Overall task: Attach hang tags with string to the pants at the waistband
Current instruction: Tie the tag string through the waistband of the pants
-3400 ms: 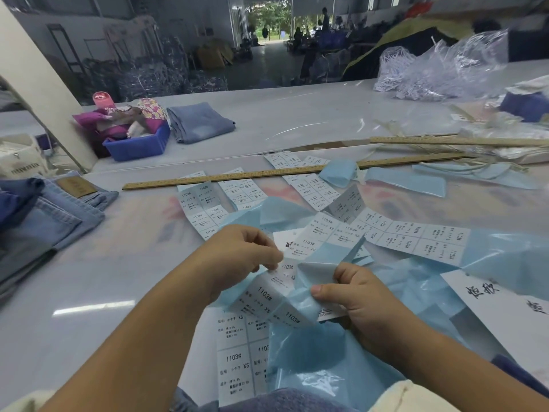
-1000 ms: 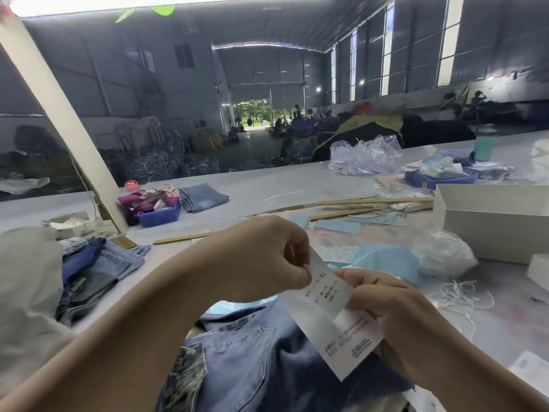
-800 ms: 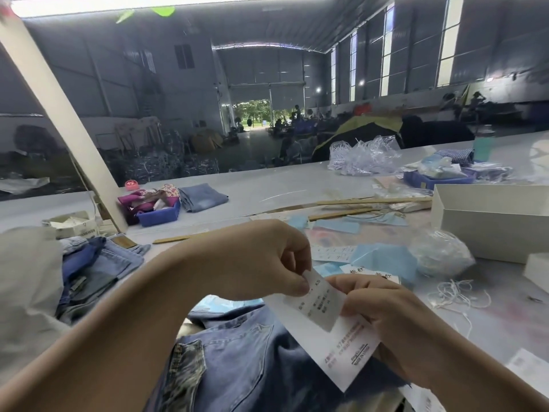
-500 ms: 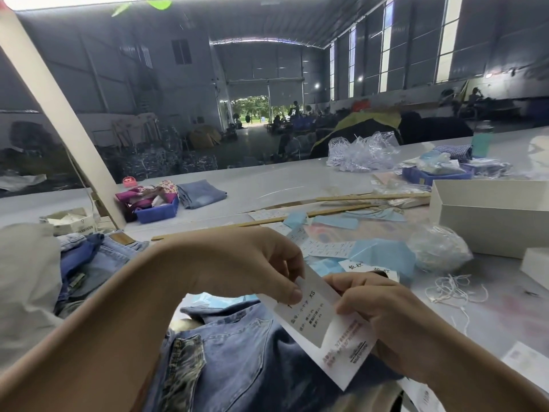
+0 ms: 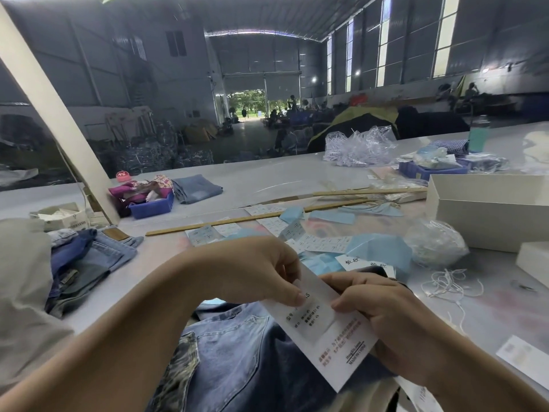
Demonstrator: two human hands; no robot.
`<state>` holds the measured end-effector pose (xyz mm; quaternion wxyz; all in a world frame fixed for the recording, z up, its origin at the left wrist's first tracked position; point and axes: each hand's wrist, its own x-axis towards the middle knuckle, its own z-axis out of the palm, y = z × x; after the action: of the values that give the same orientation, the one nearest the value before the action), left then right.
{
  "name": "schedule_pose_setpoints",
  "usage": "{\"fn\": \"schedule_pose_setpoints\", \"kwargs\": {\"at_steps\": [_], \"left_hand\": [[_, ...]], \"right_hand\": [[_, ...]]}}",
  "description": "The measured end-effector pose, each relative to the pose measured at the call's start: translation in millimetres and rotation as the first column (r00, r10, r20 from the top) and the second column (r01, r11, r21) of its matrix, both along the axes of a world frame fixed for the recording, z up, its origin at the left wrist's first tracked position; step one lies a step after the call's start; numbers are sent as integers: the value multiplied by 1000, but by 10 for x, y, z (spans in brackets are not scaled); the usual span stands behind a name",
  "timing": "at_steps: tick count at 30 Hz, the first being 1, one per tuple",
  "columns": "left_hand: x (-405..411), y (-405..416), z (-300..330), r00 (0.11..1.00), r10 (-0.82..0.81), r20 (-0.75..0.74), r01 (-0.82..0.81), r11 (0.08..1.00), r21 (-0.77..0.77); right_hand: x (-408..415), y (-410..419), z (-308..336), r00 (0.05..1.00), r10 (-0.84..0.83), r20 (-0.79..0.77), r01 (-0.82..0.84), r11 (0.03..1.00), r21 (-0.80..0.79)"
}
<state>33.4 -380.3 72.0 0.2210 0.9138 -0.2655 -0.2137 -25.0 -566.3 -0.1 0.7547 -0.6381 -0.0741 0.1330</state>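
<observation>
the white hang tag (image 5: 326, 334) reads "made in china" near its lower end; its other print is unreadable.

both bare forearms reach in from the lower corners and meet mid-frame. the left hand (image 5: 261, 273) is curled knuckles-up, thumb and fingertips pinching downward. the right hand (image 5: 383, 307) faces it, fingers bent, thumb pressed forward in a pinch.

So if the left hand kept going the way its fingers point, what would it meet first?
The left hand points right, pinching a sticker on the hang tag. Continuing, it would probably meet the right hand gripping the tag's other edge, though depth is unclear.
</observation>
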Motion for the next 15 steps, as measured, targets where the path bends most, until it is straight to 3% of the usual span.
{"fn": "schedule_pose_setpoints", "kwargs": {"at_steps": [7,11,13,15], "left_hand": [[19,-229,-110,940,27,341,-65,993,102],[114,-332,-162,802,139,581,-260,957,130],[198,-367,-191,804,196,562,-314,942,120],[292,-430,-221,904,270,332,-277,960,-28]], "right_hand": [[-24,-74,-29,999,-26,-29,28,998,60],[-31,-172,-95,994,-102,-33,104,992,77],[-28,-242,-118,985,-169,-37,172,980,104],[-15,-344,-129,972,-231,-39,234,957,173]]}}
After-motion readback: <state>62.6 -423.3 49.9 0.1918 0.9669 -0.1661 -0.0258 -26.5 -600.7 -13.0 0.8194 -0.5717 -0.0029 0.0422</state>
